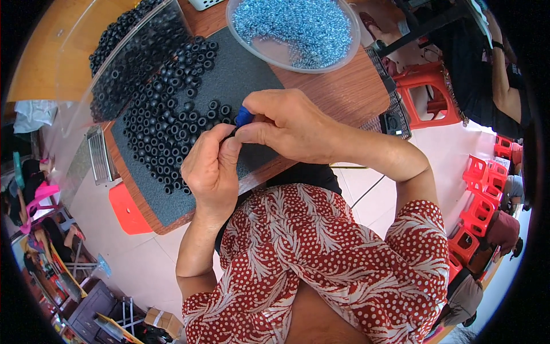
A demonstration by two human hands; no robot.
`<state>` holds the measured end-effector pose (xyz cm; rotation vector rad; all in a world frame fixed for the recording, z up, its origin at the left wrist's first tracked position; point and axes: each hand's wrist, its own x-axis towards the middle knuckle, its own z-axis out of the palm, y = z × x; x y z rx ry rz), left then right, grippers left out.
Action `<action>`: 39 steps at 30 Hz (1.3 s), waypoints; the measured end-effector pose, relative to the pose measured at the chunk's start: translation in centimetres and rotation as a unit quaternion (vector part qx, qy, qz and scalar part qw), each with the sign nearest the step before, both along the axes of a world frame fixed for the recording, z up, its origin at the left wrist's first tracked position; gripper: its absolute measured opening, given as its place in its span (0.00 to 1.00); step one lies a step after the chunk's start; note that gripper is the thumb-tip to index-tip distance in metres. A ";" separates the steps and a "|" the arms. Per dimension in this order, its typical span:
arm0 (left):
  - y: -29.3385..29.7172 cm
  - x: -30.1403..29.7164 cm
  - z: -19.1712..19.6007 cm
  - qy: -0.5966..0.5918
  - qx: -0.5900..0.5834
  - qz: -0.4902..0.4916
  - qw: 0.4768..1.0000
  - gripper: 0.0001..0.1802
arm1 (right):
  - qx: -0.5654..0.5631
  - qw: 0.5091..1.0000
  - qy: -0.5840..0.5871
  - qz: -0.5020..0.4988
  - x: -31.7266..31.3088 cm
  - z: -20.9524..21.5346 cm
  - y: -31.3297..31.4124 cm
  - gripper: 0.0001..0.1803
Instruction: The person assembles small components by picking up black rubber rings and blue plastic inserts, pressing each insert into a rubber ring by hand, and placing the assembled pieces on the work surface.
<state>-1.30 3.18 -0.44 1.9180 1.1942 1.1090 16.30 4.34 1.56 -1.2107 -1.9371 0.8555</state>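
My right hand (295,126) comes in from the right, its thumb and forefinger pinched on a small blue piece (244,116) whose exact kind is hidden by the fingers. My left hand (209,166) meets it from the left, thumb and fingertips closed on a small black part, apparently one of the rings, mostly covered. Both sets of fingertips touch or nearly touch above the dark grey mat (240,63). Just beyond and left of them, many loose black rings (160,120) lie heaped on the mat.
A round clear tub (356,40) of tiny shiny blue pieces stands at the far side of the wooden table (366,86). A transparent plastic panel (94,77) rises at the left, with more black rings behind it. Red stools (429,94) and seated people are at the right.
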 end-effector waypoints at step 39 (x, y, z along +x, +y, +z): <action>0.2 0.3 0.6 -0.311 -0.288 -0.047 0.905 0.12 | -0.191 0.945 0.267 0.007 0.4 0.5 1.0 0.02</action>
